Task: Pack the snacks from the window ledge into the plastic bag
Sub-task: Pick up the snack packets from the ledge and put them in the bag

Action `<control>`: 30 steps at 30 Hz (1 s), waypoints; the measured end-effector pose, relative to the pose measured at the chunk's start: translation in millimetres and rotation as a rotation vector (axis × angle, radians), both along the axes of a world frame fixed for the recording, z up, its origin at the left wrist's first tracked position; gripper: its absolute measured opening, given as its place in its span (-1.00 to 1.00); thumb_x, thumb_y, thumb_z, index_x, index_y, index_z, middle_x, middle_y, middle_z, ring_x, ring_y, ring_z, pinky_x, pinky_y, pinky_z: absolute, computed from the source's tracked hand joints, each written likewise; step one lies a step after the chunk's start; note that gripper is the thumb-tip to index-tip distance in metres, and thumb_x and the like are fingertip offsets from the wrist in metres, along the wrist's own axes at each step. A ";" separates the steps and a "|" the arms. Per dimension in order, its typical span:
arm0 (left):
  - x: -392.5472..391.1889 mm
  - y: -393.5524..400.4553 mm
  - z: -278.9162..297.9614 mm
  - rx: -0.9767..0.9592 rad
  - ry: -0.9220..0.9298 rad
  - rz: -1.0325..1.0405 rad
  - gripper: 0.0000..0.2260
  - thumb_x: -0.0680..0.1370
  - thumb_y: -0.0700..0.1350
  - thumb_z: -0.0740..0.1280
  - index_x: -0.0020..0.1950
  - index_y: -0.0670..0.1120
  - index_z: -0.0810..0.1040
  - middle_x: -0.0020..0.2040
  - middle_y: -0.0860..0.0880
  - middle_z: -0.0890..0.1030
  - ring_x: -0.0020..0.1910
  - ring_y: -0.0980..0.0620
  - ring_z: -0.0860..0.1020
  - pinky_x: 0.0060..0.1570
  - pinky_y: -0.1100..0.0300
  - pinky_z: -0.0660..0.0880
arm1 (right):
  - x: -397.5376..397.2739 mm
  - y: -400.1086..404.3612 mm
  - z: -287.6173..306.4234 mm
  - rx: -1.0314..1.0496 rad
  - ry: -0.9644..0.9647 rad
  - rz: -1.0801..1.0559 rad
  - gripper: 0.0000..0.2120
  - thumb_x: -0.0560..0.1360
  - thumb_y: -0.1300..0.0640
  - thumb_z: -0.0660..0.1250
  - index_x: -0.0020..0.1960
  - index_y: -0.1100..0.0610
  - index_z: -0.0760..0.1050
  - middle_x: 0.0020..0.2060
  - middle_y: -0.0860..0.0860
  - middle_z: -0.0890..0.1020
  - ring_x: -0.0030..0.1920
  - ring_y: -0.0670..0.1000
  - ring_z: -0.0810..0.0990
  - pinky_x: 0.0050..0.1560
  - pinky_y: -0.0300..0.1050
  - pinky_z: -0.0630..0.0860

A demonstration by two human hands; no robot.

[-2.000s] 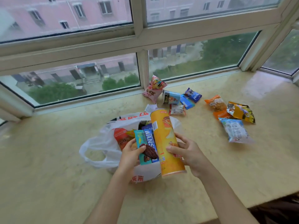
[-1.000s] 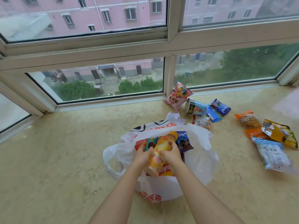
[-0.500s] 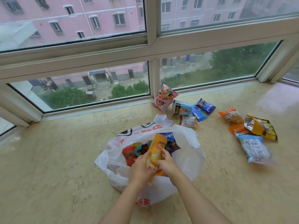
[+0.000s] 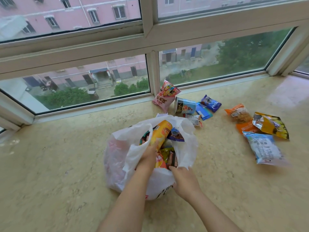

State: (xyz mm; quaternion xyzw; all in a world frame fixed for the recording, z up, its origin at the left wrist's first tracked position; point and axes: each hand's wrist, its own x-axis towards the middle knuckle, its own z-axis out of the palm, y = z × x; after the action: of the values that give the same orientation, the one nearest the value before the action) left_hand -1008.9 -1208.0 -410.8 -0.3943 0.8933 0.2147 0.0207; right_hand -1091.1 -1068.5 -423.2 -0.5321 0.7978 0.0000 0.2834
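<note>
Your yellow crisp tube (image 4: 159,134) now sits inside the plastic bag (image 4: 187,139) | left hand (image 4: 148,154) holds it, right hand (image 4: 183,179) grips the near rim | pink packet (image 4: 164,96) (beyond the bag) awaits.

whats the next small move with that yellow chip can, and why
Probably push the yellow chip can deeper with the left hand until it settles. It leans with its top poking above the plastic bag rim, and the left hand rests on it. The right hand holds the bag's near edge, steadying the mouth. Packets such as the pink packet wait on the ledge.
</note>
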 end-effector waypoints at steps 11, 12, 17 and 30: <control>44.6 15.9 0.0 -0.309 -0.163 -0.011 -0.42 0.25 -0.05 0.61 0.25 0.10 0.57 0.30 -0.20 0.52 0.08 -0.17 0.61 -0.10 0.06 0.60 | 25.4 45.6 -9.5 -0.853 0.128 0.240 -0.71 0.41 0.30 0.18 -0.09 0.02 0.59 -0.33 -0.09 0.57 -0.29 -0.07 0.53 0.32 -0.02 0.40; 47.6 16.9 -4.1 -0.344 -0.167 -0.019 -0.41 0.13 -0.05 0.66 0.13 0.06 0.64 0.19 -0.20 0.60 -0.03 -0.17 0.65 -0.23 0.05 0.62 | 25.8 49.0 -11.7 -0.843 0.135 0.217 -0.71 0.41 0.29 0.18 -0.08 0.02 0.60 -0.32 -0.10 0.57 -0.28 -0.08 0.53 0.31 0.00 0.42; 38.6 36.1 -6.6 -0.251 -0.061 0.004 -0.60 0.46 -0.08 0.45 0.30 0.06 0.55 0.44 -0.12 0.39 0.38 -0.22 0.39 0.14 -0.07 0.50 | 16.6 56.0 -10.6 -0.792 0.131 0.080 -0.71 0.42 0.23 0.17 -0.01 0.02 0.61 -0.22 -0.11 0.58 -0.14 -0.09 0.50 0.21 0.04 0.50; -51.3 101.9 21.1 -0.278 0.182 -0.196 -0.54 0.45 0.06 0.33 0.34 -0.01 0.49 0.30 -0.01 0.55 0.24 0.01 0.54 0.07 0.11 0.53 | -60.9 100.9 2.0 -0.530 0.352 -0.186 -0.57 0.45 0.01 0.14 0.25 0.11 0.53 0.23 0.09 0.56 0.21 0.11 0.49 0.27 0.07 0.29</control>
State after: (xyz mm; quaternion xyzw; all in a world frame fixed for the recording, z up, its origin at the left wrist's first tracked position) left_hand -1060.3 -1106.0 -389.6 -0.2836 0.9466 0.1211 -0.0942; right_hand -1152.0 -967.6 -421.2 -0.5042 0.8519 -0.1416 -0.0084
